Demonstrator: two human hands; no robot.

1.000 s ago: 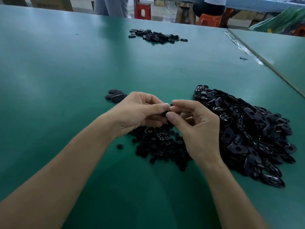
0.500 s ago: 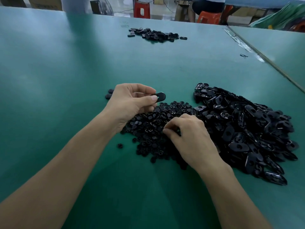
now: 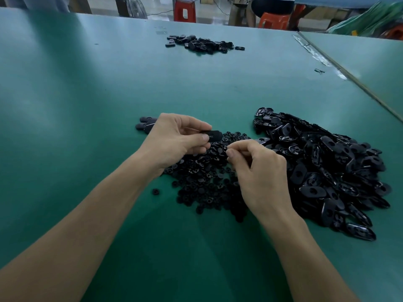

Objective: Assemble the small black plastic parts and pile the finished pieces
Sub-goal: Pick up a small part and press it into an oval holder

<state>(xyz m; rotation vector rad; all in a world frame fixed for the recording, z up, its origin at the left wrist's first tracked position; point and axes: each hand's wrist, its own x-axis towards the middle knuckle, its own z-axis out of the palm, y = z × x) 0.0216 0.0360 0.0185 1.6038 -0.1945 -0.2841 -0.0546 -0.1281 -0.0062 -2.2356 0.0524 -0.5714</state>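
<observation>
Left hand (image 3: 174, 138) pinches an oval shell (image 3: 212, 136) by its edges; right hand (image 3: 259, 171) pinched shut, contents unclear. Parts look light, stiff, slick: grip rims.

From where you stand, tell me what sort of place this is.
Probably a small factory assembly room: a long green work table, bulk heaps of black oval plastic shells and small round black pieces, red plastic stools behind.
</observation>
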